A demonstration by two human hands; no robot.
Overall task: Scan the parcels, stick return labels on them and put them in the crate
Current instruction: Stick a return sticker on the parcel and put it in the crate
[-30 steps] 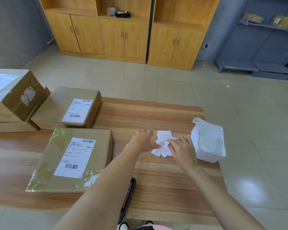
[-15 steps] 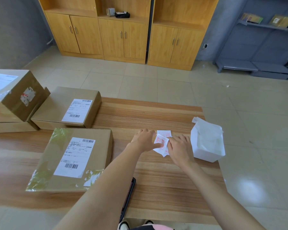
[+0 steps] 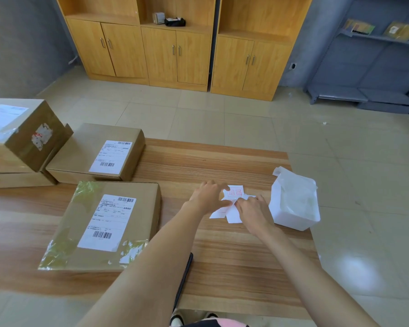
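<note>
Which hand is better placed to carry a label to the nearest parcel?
Likely left: the left hand touches the labels on the side facing the nearest parcel; the right hand lies farther away.

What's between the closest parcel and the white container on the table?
In the head view, the loose return labels, with the left hand resting on them and the right hand pinching one; otherwise bare tabletop.
</note>
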